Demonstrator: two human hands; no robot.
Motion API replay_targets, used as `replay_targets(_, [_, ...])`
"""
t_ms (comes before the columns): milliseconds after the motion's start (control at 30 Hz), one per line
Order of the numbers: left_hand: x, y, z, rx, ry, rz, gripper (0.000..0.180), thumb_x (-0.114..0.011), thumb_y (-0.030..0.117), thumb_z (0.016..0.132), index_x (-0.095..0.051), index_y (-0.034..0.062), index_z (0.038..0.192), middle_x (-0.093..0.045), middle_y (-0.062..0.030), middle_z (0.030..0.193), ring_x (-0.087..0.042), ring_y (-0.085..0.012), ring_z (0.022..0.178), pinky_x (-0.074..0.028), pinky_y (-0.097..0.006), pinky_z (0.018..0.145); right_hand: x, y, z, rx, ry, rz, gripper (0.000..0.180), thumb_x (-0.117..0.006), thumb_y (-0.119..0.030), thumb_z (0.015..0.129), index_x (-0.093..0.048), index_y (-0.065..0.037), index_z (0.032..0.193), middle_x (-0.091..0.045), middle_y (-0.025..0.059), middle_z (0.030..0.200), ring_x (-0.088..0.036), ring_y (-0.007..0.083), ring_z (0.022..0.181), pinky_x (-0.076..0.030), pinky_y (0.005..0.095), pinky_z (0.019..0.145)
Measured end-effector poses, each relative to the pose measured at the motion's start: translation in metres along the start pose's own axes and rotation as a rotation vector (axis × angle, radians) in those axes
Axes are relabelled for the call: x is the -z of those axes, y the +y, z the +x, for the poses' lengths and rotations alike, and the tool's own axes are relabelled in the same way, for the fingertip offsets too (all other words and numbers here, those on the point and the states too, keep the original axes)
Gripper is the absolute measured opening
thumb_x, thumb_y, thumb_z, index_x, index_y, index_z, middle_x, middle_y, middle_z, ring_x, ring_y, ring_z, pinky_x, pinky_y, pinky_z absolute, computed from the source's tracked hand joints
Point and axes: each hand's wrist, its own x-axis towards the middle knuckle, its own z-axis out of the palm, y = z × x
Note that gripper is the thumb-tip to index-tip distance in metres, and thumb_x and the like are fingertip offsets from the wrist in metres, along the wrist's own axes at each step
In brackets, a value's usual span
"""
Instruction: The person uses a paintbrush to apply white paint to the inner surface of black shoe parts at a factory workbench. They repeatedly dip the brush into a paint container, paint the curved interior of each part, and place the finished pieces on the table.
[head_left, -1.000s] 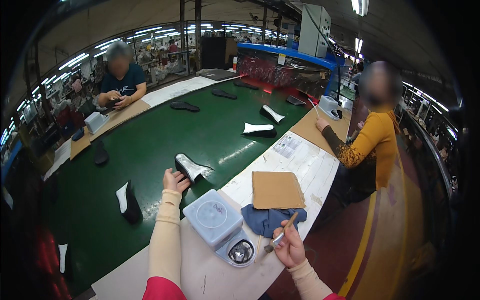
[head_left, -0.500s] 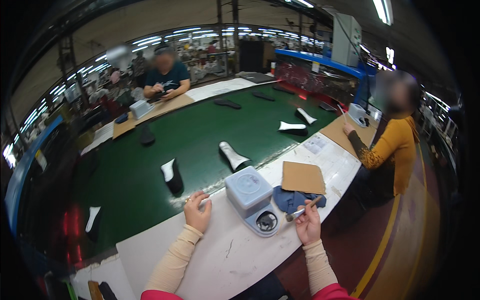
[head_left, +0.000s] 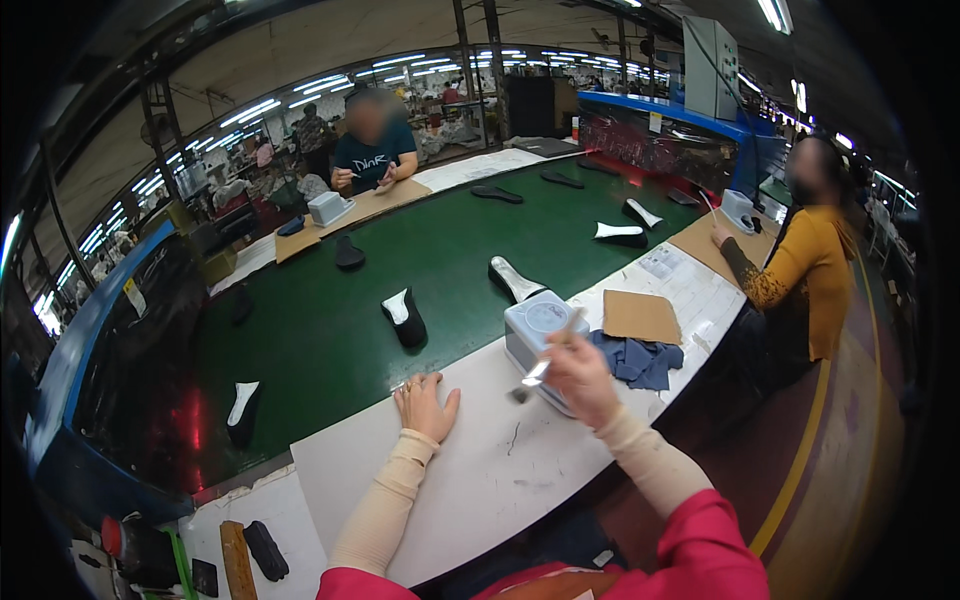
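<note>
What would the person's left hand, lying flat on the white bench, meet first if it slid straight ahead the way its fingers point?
The left hand would first cross onto the green conveyor belt; the dark shoe piece looks closest beyond, though depth is unclear.

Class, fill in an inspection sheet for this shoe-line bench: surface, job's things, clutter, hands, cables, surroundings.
Surface: white bench top beside a green conveyor belt.
Job's things: brush; grey lidded container.
Clutter: blue cloth, cardboard sheet.
Hands: left hand flat on the bench; right hand grips the brush.
Cables: nothing seen.
Surroundings: shoe parts on the belt, nearest one; two other people seated at it.
</note>
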Motion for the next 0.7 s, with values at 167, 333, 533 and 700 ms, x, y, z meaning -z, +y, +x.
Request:
replay_targets(167, [-0.006, 0.006, -0.008, -0.043, 0.041, 0.077, 0.052, -0.06, 0.034, 0.08, -0.051, 0.0049, 0.122, -0.042, -0.0219, 0.131, -0.035, -0.0381, 0.125, -0.018, -0.053, 0.106, -0.069, 0.071, 0.031, -0.171, -0.118, -0.078, 0.026, -0.065, -0.014, 0.085, -0.054, -0.006, 0.106, -0.058, -0.0016, 0.077, -0.045, 0.0026, 0.06, -0.035, 0.0171, 0.052])
replay_targets(333, [-0.027, 0.014, -0.032, -0.252, 0.04, -0.004, 0.053, -0.056, 0.038, 0.083, -0.049, 0.0084, 0.126, -0.032, -0.0251, 0.137, -0.027, -0.039, 0.13, -0.018, -0.048, 0.107, -0.125, 0.132, 0.044, -0.061, -0.125, -0.028, 0.024, -0.064, -0.016, 0.085, -0.052, -0.005, 0.103, -0.059, -0.0025, 0.076, -0.046, 0.003, 0.057, -0.035, 0.0166, 0.05])
replay_targets(533, [-0.031, 0.017, -0.031, -0.244, -0.104, 0.167, 0.061, -0.049, 0.047, 0.086, -0.04, 0.0136, 0.136, -0.023, -0.0253, 0.145, -0.018, -0.0409, 0.135, -0.009, -0.05, 0.11, -0.125, 0.168, 0.042, -0.26, -0.057, 0.036, 0.026, -0.063, -0.018, 0.086, -0.052, -0.002, 0.103, -0.059, 0.0002, 0.076, -0.045, 0.0046, 0.057, -0.036, 0.0178, 0.05])
replay_targets(700, [-0.03, 0.018, -0.034, -0.275, -0.11, 0.157, 0.066, -0.047, 0.051, 0.085, -0.036, 0.0132, 0.139, -0.022, -0.0241, 0.146, -0.009, -0.0417, 0.137, -0.002, -0.051, 0.109, -0.105, 0.17, 0.052, -0.316, 0.036, 0.017, 0.028, -0.064, -0.022, 0.085, -0.054, -0.003, 0.102, -0.056, -0.0001, 0.076, -0.043, 0.0051, 0.059, -0.034, 0.0179, 0.054])
